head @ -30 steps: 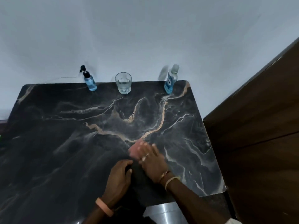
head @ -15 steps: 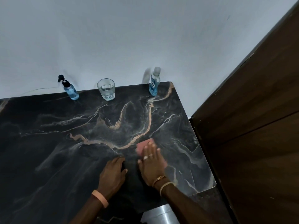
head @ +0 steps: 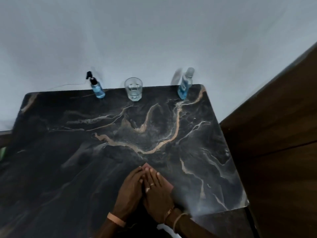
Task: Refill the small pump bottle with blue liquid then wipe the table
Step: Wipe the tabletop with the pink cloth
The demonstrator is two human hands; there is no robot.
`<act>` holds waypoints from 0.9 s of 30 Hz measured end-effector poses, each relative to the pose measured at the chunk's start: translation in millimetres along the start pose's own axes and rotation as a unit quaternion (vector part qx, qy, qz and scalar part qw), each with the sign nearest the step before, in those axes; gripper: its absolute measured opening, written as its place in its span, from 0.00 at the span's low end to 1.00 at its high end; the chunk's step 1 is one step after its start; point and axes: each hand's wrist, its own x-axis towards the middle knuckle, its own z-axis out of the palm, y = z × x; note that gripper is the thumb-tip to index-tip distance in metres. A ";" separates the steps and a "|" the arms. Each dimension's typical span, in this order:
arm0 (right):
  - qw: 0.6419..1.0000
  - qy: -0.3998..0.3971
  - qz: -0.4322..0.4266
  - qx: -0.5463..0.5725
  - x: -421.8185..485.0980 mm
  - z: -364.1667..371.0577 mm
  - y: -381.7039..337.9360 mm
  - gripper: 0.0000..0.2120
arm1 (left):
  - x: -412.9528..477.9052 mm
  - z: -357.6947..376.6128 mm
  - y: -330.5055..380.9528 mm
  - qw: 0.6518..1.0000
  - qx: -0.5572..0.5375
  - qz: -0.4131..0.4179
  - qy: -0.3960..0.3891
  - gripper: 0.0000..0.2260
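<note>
Along the tabletop's far edge stand three containers. Toward the left corner is the small clear pump bottle [head: 97, 89] with a black pump head, its body blue with liquid. At mid-edge is a clear faceted drinking glass [head: 133, 89] holding what looks like some clear water. At the right corner is a tall clear plastic bottle [head: 184, 86] with blue liquid in its lower part.

Near the front edge, the right hand [head: 157, 194] presses a pink cloth [head: 168, 184] flat, fingers straight and close together. The left hand [head: 129, 193] lies flat against it, fingers together.

The black marble table [head: 68, 152] with tan veins meets a pale wall [head: 154, 40]. A dark wooden panel [head: 274, 134] stands to the right.
</note>
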 end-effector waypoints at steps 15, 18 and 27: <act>0.992 -0.003 -0.061 -0.112 67.4 -7.0 26.3 0.28 | -9.6 -25.2 -20.0 0.998 0.048 -0.038 0.024 0.14; 0.989 0.032 0.139 -0.030 78.3 -22.4 31.5 0.27 | -8.7 -28.4 -21.9 0.997 0.055 -0.040 0.023 0.14; 0.991 -0.061 -0.101 -0.070 88.6 2.0 -52.2 0.30 | -9.0 -70.1 -57.7 0.995 0.008 -0.062 0.082 0.12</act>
